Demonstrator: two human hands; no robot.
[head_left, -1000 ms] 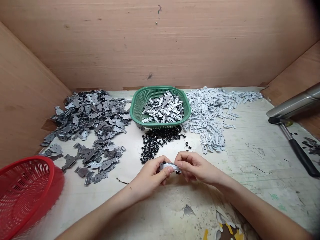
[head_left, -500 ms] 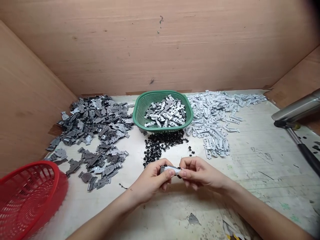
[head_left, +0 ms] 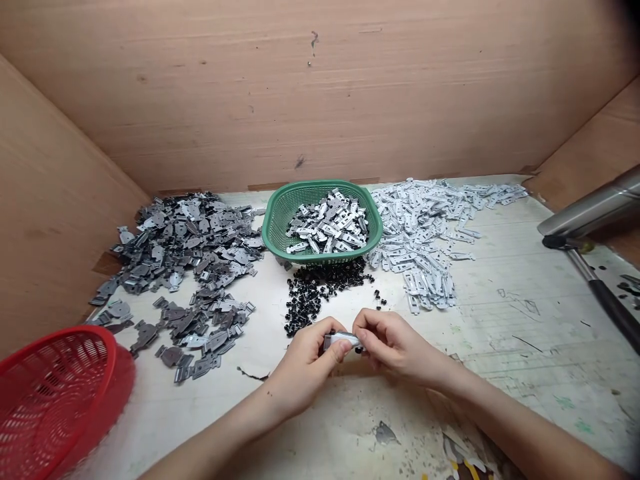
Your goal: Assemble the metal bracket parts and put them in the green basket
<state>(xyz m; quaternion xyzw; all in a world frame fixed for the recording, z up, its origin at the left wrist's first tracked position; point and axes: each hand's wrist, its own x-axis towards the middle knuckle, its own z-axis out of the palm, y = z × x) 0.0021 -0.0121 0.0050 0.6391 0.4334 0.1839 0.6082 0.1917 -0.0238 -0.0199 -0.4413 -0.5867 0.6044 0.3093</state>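
A small, narrow metal piece (head_left: 346, 337), pale on top and dark at its left end, is held above the pale worktop (head_left: 500, 280), just in front of a heap of little black parts (head_left: 303, 303); the left hand (head_left: 306, 357) grasps it with the thumb pressed flat on top and curled fingers beneath; the right hand (head_left: 393, 343) pinches at its other end, where a small black bit shows, though whether those fingertips grip the metal or the black bit cannot be told; the piece looks light, thin and stiff, probably smooth enough to slip and possibly sharp-edged, yet unlikely to break; its long sides near the middle seem the surest hold, leaving the ends clear for fingertips; both forearms reach in from the lower corners, angled inward, the hands nearly meeting at centre, the knuckles bent and the thumbs facing each other.
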